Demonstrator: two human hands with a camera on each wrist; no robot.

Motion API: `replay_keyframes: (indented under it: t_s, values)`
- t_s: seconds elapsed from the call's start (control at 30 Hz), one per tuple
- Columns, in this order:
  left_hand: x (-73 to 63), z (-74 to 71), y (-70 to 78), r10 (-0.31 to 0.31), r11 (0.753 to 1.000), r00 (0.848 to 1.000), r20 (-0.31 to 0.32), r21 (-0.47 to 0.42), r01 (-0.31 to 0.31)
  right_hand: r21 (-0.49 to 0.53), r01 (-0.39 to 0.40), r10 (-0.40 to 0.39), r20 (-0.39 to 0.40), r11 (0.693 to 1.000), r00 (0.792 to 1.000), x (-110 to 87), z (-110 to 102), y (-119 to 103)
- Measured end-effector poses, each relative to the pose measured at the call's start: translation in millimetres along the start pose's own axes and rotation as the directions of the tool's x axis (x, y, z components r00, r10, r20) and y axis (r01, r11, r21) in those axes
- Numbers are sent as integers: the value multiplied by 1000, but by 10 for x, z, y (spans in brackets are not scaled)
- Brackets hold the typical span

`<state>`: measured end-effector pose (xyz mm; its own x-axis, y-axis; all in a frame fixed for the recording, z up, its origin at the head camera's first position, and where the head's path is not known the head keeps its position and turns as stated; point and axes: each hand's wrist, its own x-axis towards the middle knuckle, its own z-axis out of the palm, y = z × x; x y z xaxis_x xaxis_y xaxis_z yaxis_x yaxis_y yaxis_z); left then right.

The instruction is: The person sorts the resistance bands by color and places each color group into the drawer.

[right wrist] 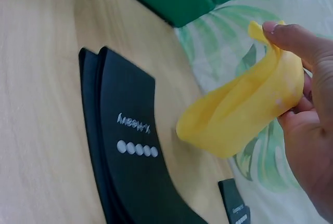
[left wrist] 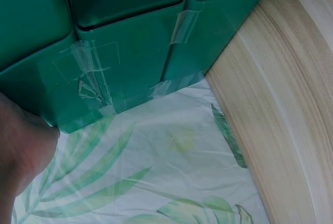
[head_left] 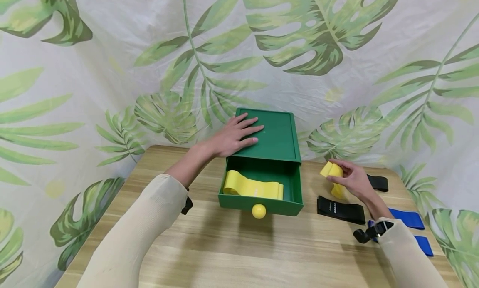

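Observation:
My left hand (head_left: pixel 239 136) lies flat with spread fingers on top of the green drawer box (head_left: pixel 275 134). The drawer (head_left: pixel 292 177) is pulled out toward me, its round yellow knob (head_left: pixel 259 211) at the front. Inside it lies a folded yellow resistance band (head_left: pixel 256 188). To the right of the box, my right hand (head_left: pixel 353 180) pinches a second yellow resistance band (right wrist: pixel 244 104) between thumb and fingers. That band hangs in a loop above the table. In the left wrist view, only part of the left hand (left wrist: pixel 26 143) shows beside the box's taped side.
A black resistance band (head_left: pixel 340 209) marked X-Heavy lies right of the drawer. Another black band (head_left: pixel 378 182) lies farther back. Two blue bands (head_left: pixel 409 218) are at the table's right, partly behind the right forearm. A leaf-patterned cloth (head_left: pixel 224 50) hangs behind the wooden table (head_left: pixel 224 254).

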<state>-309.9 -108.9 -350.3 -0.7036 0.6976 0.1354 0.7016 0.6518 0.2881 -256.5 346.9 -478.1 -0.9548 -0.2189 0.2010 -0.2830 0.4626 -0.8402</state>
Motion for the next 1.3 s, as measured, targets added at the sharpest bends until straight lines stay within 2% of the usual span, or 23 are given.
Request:
replay_keyframes:
  t_s: [0.33,0.53,0.8,1.3]
  values:
    - [-9,-8,13,-6,1000,1000,7,-11,6,66,3,-1,-27,998,1000,-16,-90,-345]
    - [-9,-14,21,-3,1000,1000,7,-8,3,121,80,-74,-55,989,996,-9,-131,-586]
    - [-10,-4,9,-1,1000,1000,4,-1,1,237,158,-146,-68,959,987,-7,-146,-914]
    - [-6,2,0,15,1000,1000,-18,-6,-15,265,280,-266,-88,923,960,13,-56,-1499]
